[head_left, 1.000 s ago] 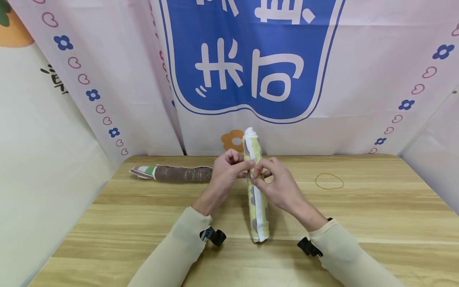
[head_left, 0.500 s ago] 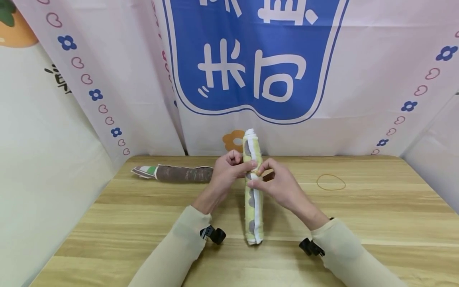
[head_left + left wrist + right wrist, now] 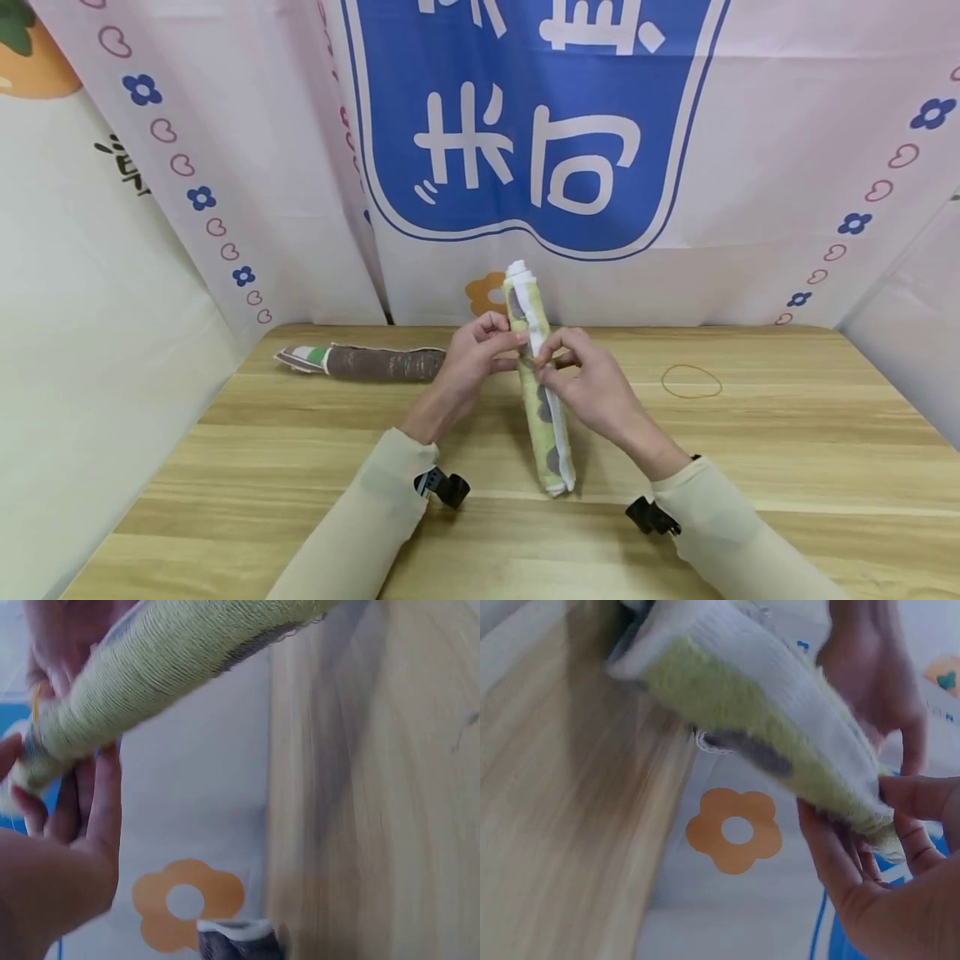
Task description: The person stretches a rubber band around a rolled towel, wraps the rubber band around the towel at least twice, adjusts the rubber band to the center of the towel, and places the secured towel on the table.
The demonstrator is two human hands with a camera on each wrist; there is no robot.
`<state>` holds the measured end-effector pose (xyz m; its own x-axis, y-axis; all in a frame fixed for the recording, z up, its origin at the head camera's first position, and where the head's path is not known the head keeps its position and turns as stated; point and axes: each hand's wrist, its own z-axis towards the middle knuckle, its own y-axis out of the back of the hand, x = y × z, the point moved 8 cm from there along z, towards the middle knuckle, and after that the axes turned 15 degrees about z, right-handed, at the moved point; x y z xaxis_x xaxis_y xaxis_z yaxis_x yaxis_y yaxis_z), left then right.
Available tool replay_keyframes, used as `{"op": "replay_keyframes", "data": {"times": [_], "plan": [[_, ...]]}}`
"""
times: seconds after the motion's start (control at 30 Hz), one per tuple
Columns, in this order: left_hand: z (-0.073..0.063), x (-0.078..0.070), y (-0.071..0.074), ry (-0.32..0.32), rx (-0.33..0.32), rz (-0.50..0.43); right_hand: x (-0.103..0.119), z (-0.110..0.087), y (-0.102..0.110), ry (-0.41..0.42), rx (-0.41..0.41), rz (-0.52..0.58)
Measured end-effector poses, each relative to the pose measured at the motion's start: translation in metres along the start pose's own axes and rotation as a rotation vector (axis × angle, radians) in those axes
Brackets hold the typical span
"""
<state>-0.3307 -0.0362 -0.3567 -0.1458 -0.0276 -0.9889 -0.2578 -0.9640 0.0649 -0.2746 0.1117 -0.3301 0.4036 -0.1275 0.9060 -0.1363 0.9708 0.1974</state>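
A rolled towel (image 3: 546, 408), yellow-green with grey patches and a white edge strip, is held up off the table and slanted. Its middle is narrowed where a thin yellow rubber band (image 3: 35, 705) shows by the fingers. My left hand (image 3: 474, 357) grips the roll from the left, thumb on top and fingers beneath, as the left wrist view also shows. On the other side my right hand (image 3: 592, 383) holds the roll with bent fingers and thumb at the band. The fingertips partly hide the band, so how far it goes round cannot be seen.
A second roll (image 3: 386, 363), brown with a green and white end, lies at the table's back left, partly behind the left hand. One loose rubber band (image 3: 692, 381) lies on the wooden table (image 3: 750, 467) at right. A printed curtain (image 3: 757, 167) hangs behind.
The towel roll's lower end has swung right and slightly up, tilting the roll. The right fingers have shifted slightly right around the band. The left hand keeps its place.
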Motion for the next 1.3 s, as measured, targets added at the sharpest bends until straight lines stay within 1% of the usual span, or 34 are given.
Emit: {"op": "replay_keyframes", "data": {"times": [0.07,0.13,0.2,0.27,0.3,0.4,0.5,0.57,0.7,0.8,0.9,1.03,1.1,1.13,1.2,1.3], "plan": [[0.001,0.002,-0.001,-0.002,0.054,-0.040,-0.008,0.001,0.003,-0.091,0.002,0.101],[0.001,0.002,-0.001,-0.014,0.092,-0.057,-0.013,0.002,0.004,-0.159,0.009,0.185],[0.001,0.001,-0.001,-0.031,0.098,-0.056,-0.016,0.003,0.003,-0.193,0.026,0.239],[0.001,0.000,0.000,-0.044,0.082,-0.053,-0.016,0.004,0.001,-0.192,0.043,0.240],[0.001,0.000,0.001,-0.045,0.067,-0.051,-0.016,0.004,-0.001,-0.181,0.050,0.222],[0.000,0.001,0.003,-0.027,0.009,-0.053,-0.012,0.002,-0.005,-0.129,0.066,0.112],[-0.001,0.002,0.003,-0.003,-0.053,-0.049,-0.005,0.000,-0.010,-0.048,0.066,-0.010],[-0.002,0.002,0.003,0.004,-0.085,-0.038,-0.001,-0.002,-0.013,0.010,0.070,-0.050],[-0.002,0.000,0.003,0.005,-0.120,-0.024,0.008,-0.004,-0.016,0.130,0.065,-0.127],[-0.002,-0.001,0.003,-0.001,-0.114,-0.024,0.009,-0.004,-0.015,0.151,0.070,-0.133],[0.000,0.000,0.002,-0.002,-0.067,-0.029,0.007,-0.001,-0.011,0.113,0.083,-0.073],[0.001,0.001,-0.001,0.004,0.051,-0.075,0.000,0.001,-0.006,-0.023,0.120,0.088],[0.001,0.001,-0.002,-0.001,0.088,-0.084,-0.004,0.002,-0.005,-0.082,0.135,0.160],[0.001,0.000,-0.002,-0.008,0.096,-0.087,-0.005,0.001,-0.005,-0.101,0.136,0.165],[0.002,-0.001,-0.001,-0.019,0.079,-0.072,-0.005,0.002,-0.006,-0.106,0.133,0.130],[0.001,-0.003,0.002,-0.022,0.015,-0.034,-0.002,0.001,-0.008,-0.069,0.113,-0.005]]}}
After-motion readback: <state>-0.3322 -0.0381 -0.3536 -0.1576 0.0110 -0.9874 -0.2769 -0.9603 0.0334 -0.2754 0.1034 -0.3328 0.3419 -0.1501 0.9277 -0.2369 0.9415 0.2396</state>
